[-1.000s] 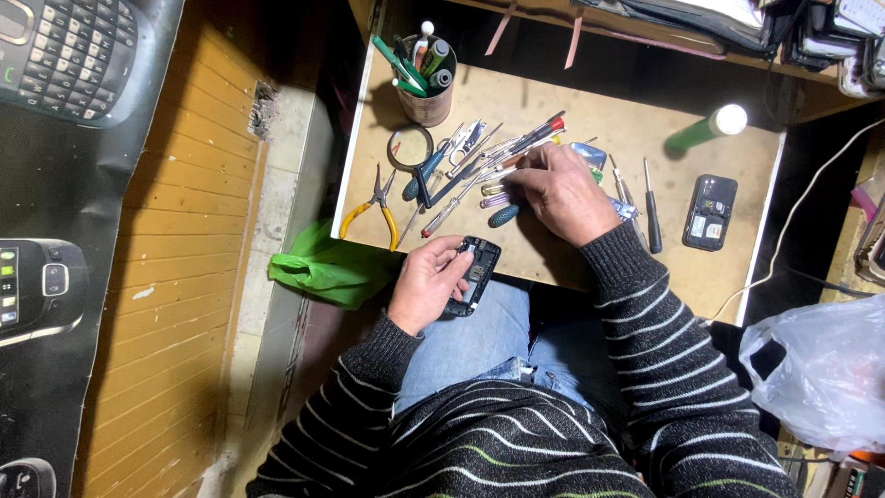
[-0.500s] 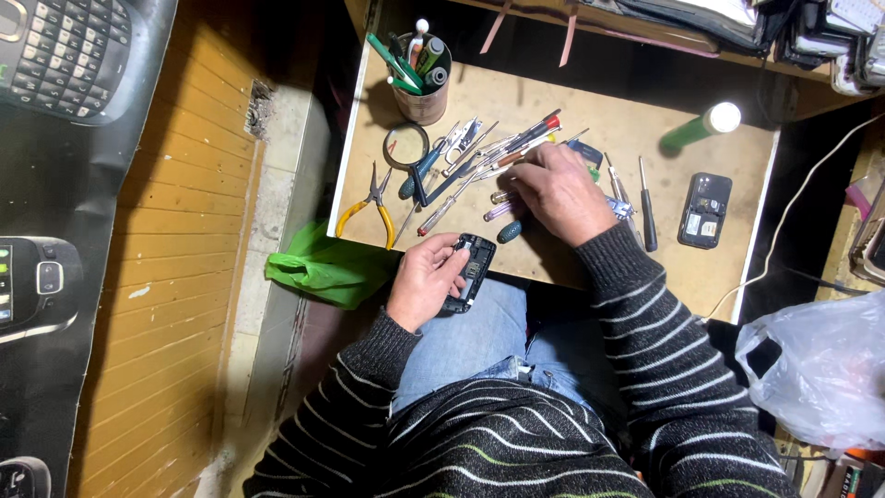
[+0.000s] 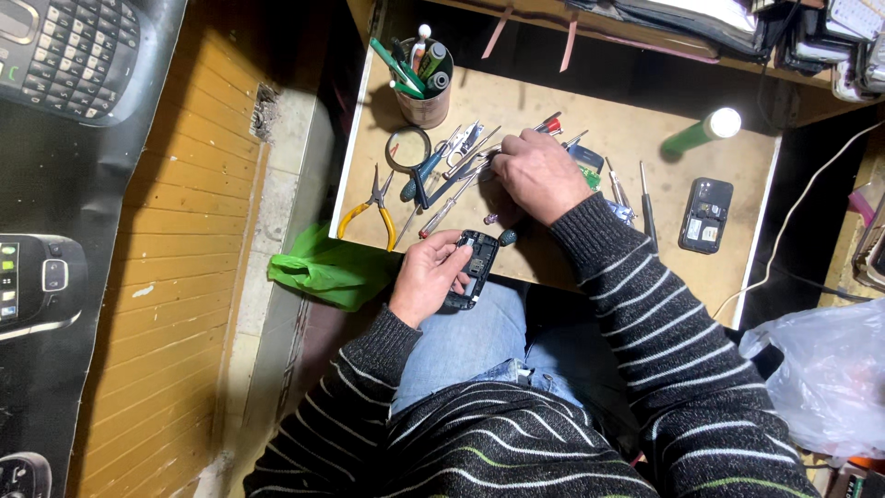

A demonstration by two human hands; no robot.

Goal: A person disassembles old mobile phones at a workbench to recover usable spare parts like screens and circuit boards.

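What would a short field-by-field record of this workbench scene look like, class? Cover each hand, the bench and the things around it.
Left hand: left hand grips an opened black mobile phone body at the bench edge
Right hand: right hand rests on a heap of mixed screwdrivers and tweezers
Bench: bare wooden benchtop
Tool holder: round cup of pens and tools
Other tools: yellow-handled pliers; round magnifying glass
Second phone: black phone with back cover off
Light: green torch, lit

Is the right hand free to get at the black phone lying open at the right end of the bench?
Probably yes. The right hand rests on the tool pile, and the bare bench top between it and the black phone holds only a thin screwdriver.
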